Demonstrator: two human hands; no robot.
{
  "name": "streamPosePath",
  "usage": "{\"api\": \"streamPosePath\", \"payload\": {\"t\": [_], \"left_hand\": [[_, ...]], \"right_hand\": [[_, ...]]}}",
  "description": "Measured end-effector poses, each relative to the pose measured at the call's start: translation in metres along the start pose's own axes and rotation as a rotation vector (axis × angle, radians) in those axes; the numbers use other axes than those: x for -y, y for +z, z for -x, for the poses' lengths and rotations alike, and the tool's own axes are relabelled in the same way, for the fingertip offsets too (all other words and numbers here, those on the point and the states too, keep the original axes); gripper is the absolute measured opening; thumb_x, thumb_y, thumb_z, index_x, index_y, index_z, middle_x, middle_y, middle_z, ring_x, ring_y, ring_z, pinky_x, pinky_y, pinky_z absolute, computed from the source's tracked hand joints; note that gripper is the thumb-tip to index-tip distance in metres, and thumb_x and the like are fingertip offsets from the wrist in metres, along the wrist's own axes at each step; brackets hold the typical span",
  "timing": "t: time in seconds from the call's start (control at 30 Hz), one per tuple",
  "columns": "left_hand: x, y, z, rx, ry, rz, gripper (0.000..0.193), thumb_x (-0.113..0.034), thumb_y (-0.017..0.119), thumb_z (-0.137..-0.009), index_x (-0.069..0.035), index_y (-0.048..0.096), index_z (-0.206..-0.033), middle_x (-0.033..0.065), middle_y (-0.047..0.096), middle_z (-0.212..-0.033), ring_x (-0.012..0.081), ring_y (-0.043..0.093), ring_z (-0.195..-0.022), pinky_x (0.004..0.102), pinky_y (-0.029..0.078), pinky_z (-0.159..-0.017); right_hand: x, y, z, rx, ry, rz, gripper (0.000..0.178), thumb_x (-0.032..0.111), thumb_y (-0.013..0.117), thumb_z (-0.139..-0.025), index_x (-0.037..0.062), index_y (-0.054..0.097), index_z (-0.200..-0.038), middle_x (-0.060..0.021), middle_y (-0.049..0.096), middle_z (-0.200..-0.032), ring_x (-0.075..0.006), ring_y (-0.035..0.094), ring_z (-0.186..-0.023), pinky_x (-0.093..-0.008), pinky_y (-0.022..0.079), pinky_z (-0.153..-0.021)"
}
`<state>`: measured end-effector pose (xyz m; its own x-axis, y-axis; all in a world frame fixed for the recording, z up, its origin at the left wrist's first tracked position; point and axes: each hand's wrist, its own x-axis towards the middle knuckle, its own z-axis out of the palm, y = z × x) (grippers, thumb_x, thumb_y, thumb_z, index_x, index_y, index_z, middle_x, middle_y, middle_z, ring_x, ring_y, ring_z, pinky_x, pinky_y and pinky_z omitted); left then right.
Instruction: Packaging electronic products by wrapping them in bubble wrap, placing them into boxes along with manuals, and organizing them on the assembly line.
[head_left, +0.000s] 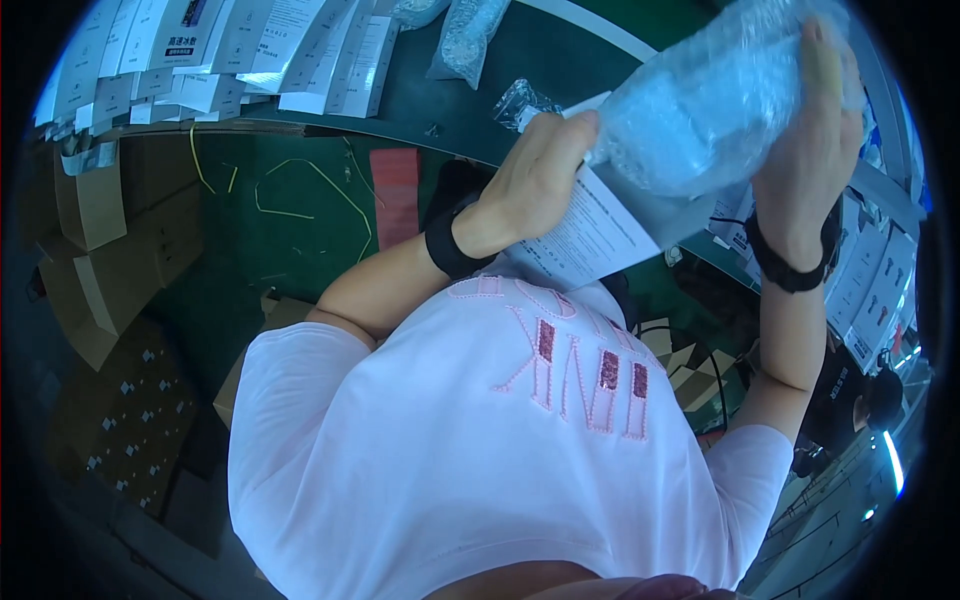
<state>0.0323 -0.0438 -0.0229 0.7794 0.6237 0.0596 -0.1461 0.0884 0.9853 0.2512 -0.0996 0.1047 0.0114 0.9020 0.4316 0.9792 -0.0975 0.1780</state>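
Note:
My left hand (535, 180) grips a small white carton (590, 230) with printed sides, its thumb over the upper edge. The carton is tilted in front of my chest, and its upper end seems to be uncovered. A bubble-wrapped bundle (705, 105), pale blue under the clear wrap, is right at that upper end and partly covers it. I cannot tell how far the bundle sits inside the carton. My right hand (815, 150) is wrapped round the bundle's right side, fingers pointing up along it. Both wrists wear black bands.
White cartons (230, 50) stand in rows at the table's far left. More bubble-wrapped bundles (470, 40) and a small clear bag (525, 100) lie on the dark green table (400, 95). Cardboard boxes (95, 290) are on the left. Another person (845, 405) is at the right.

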Motion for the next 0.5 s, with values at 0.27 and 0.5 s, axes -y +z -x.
{"api": "streamPosePath", "payload": {"t": [0.27, 0.5], "left_hand": [[-0.015, 0.01, 0.004, -0.042, 0.24, -0.181, 0.021, -0.015, 0.042, -0.091, 0.003, 0.048, -0.081, 0.022, 0.052, -0.062, 0.041, 0.05, -0.056, 0.0443, 0.036, -0.049], [-0.014, 0.005, 0.016, -0.019, 0.056, 0.059, 0.034, -0.028, 0.048, -0.087, 0.005, 0.059, -0.086, 0.0214, 0.058, -0.073, 0.0395, 0.057, -0.063, 0.043, 0.043, -0.054]], "right_hand": [[0.046, -0.031, 0.015, 0.768, 0.491, -1.263, 0.052, 0.035, 0.045, -0.099, -0.0003, 0.036, -0.137, -0.0152, 0.05, -0.127, -0.0267, 0.051, -0.114, -0.035, 0.038, -0.097], [0.072, -0.038, 0.016, 0.977, 0.242, -1.186, 0.027, -0.011, 0.064, -0.071, -0.0008, 0.069, -0.096, -0.0112, 0.067, -0.082, -0.0215, 0.064, -0.075, -0.0322, 0.05, -0.069]]}}
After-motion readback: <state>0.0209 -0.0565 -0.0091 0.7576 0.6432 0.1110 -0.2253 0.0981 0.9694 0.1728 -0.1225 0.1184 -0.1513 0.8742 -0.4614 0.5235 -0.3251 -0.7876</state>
